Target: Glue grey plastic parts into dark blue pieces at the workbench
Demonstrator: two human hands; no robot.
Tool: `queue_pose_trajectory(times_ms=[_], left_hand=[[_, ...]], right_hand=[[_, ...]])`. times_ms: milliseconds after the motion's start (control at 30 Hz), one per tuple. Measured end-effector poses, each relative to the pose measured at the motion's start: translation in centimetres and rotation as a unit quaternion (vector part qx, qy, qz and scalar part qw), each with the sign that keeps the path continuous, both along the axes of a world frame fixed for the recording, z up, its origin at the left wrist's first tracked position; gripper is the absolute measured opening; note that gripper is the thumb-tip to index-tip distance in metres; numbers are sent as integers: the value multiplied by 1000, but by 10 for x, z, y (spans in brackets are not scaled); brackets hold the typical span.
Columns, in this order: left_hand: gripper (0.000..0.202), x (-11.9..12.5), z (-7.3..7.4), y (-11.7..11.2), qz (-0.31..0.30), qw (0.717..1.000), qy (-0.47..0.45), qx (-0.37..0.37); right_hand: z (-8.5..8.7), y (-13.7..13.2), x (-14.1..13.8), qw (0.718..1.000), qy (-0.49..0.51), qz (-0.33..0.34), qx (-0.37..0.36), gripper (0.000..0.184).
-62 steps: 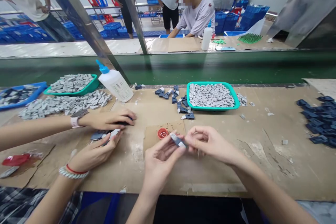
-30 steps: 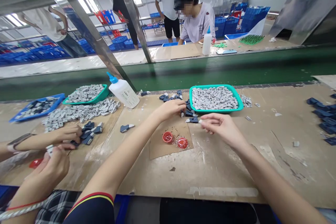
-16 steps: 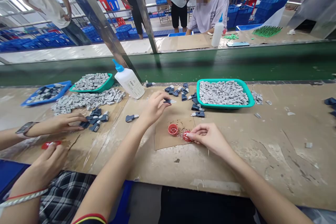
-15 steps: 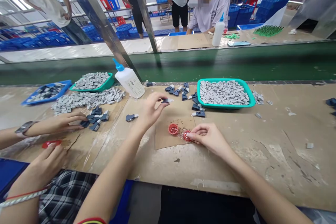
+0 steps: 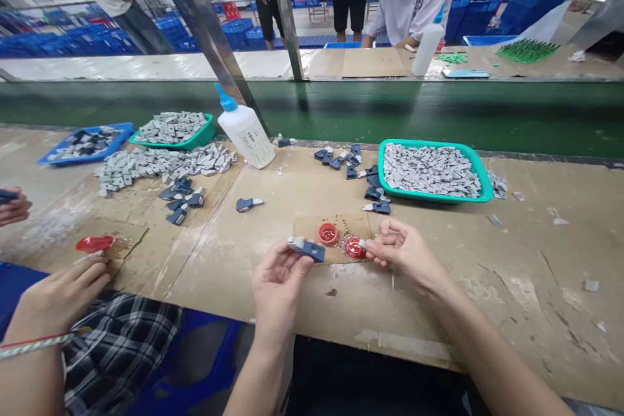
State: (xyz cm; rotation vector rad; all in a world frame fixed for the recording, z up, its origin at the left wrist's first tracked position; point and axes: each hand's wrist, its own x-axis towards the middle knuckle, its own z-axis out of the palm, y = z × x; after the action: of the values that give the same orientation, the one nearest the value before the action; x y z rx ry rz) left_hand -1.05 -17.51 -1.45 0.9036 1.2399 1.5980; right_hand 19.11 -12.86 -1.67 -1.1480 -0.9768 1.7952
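Note:
My left hand [image 5: 277, 276] is closed on a small dark blue part with a grey tip [image 5: 307, 248], held just above the table near its front. My right hand [image 5: 404, 252] pinches something small and pale at the rim of the right one of two red caps [image 5: 355, 248]; the other red cap [image 5: 328, 233] sits to its left. Both caps rest on a small cardboard piece [image 5: 341, 224]. A few blue parts [image 5: 376, 200] lie beyond, next to a teal tray [image 5: 482, 192] of grey pieces.
A glue bottle [image 5: 245, 132] leans at the table's back, with grey pieces [image 5: 160, 161] heaped to its left and more blue parts [image 5: 181, 196]. A co-worker's hand [image 5: 58, 296] is at the left near a red lid [image 5: 94, 244]. A green conveyor belt [image 5: 439, 114] runs behind.
My left hand picked a blue part from the group beside the teal tray and brought it back toward me. My right hand stays at the red cap. The camera tilted down.

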Motion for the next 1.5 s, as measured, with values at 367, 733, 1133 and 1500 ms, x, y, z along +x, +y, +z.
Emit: queue_pose_trajectory(times_ms=[367, 733, 1133, 1500], left_hand=[[21, 50, 9, -2, -95, 992, -82, -24], [22, 55, 12, -6, -105, 991, -72, -33], [36, 57, 30, -1, -149, 984, -46, -88], [58, -57, 14, 40, 63, 940, 334, 20]], right_hand=[[34, -23, 15, 997, 72, 23, 11, 43], [34, -23, 11, 998, -1, 53, 22, 47], [53, -21, 10, 989, -85, 97, 66, 39], [32, 126, 129, 710, -660, -116, 218, 19]])
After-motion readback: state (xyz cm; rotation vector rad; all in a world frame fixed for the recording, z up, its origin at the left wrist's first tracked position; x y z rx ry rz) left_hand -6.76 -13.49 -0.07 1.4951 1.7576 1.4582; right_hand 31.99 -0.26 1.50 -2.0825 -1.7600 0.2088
